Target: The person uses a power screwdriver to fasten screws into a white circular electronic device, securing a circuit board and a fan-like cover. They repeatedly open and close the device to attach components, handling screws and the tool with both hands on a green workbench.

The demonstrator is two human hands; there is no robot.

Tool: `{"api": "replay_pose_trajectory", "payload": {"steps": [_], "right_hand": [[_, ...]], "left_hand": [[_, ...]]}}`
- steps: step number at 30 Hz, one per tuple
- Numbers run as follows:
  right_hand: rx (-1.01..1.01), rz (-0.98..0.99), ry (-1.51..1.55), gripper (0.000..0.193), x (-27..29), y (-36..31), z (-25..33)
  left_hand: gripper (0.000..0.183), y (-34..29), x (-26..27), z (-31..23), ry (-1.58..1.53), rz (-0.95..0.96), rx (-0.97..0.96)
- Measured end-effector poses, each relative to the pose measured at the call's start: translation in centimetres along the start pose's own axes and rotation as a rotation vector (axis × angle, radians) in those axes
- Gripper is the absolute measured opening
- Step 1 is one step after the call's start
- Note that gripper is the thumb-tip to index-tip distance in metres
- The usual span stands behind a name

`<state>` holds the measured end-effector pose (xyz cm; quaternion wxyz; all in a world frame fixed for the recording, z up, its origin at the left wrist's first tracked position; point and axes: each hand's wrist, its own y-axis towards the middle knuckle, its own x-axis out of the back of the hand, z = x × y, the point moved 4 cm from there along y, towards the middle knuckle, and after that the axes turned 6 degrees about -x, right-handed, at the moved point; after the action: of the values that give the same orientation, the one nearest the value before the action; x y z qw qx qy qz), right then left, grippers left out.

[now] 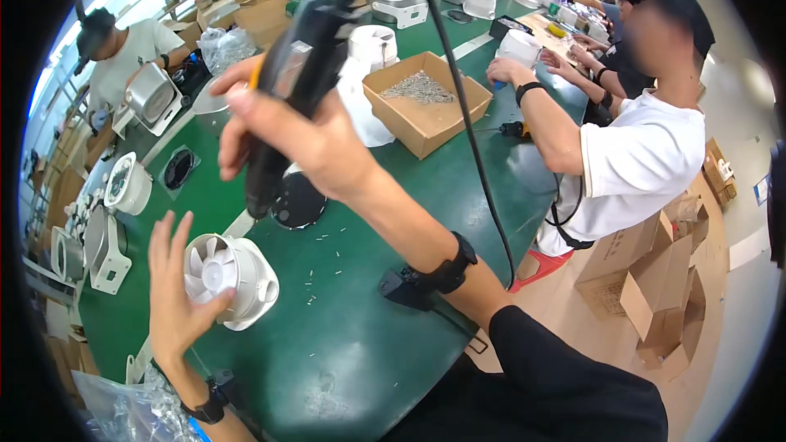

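My right hand (315,143) is wrapped around a black corded electric screwdriver (304,61), held upright above the table with its nose pointing down. Below and left of that nose, a white round fan housing (260,282) with white blades lies on the green table (360,344). My left hand (176,307) is beside the housing, fingers spread and raised at its left. The left thumb reaches over the near rim; whether it presses on it I cannot tell. A round black disc (300,200) rests just behind the housing, partly hidden by the screwdriver.
Small screws (312,277) are scattered right of the housing. Beyond them stands a cardboard tray (426,135) full of screws. The screwdriver's black cable (467,115) crosses the view. A co-worker in a white shirt (639,143) sits at the right; more housings (127,184) stand left.
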<state>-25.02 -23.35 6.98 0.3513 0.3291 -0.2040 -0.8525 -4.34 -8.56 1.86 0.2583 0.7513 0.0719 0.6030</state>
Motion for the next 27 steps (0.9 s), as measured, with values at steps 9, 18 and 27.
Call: {"api": "replay_pose_trajectory", "payload": {"steps": [9,18,27], "right_hand": [[-0.222,-0.104,-0.153,0.025,0.0,1.3,-6.8],[-0.298,-0.214,-0.145,0.031,0.6,0.4,-8.4],[-0.232,-0.227,-0.093,0.033,0.6,0.6,-6.9]], "left_hand": [[0.1,-0.7,-2.8,2.0,-0.159,0.284,0.104],[0.097,1.9,-6.1,0.5,-0.114,0.307,0.193],[0.097,2.2,-6.2,0.6,-0.168,0.289,0.055]]}}
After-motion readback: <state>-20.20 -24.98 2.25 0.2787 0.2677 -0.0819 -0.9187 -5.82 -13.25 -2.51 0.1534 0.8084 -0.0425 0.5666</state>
